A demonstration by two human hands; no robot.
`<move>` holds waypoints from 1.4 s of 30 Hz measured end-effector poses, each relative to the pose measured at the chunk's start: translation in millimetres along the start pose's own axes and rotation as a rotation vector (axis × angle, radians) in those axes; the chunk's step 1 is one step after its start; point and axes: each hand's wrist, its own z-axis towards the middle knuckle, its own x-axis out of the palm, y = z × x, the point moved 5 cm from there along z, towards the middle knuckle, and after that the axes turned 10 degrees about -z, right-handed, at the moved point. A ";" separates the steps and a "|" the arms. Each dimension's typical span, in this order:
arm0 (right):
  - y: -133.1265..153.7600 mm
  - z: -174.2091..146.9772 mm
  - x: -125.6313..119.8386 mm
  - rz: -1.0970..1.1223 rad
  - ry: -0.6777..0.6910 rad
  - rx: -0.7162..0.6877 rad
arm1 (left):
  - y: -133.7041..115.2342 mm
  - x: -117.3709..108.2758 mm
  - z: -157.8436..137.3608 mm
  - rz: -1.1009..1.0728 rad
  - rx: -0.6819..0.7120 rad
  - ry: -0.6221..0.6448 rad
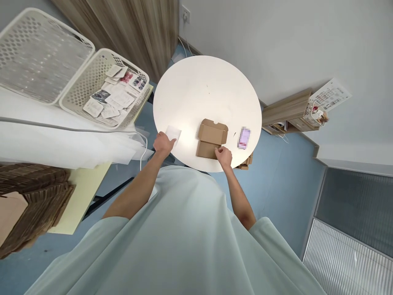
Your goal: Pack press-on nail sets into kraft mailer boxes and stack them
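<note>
A small brown cardboard box (208, 150) lies near the front edge of the round white table (202, 82), its lid folded back away from me. My right hand (224, 156) is closed at the box's near right corner, thumb and fingers pinched on its side wall. To the left, my left hand (164, 144) grips a flat white packet (173, 132) over the table's left front edge, thumb on top. What the packet contains cannot be seen. A blurred purple phone-shaped item (244, 138) lies right of the box.
Left of me, a white perforated basket (70, 96) holds many small cards; another basket (89, 43) holds clear packets. Stacked flat cardboard (46, 200) and white sheeting (76, 143) lie nearby, with a grey cable (76, 126) across. A low wooden cabinet (288, 107) stands at right.
</note>
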 end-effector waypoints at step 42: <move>-25.9 30.6 59.2 0.723 0.154 -0.107 | -91.3 107.0 -91.8 -0.414 -0.016 0.322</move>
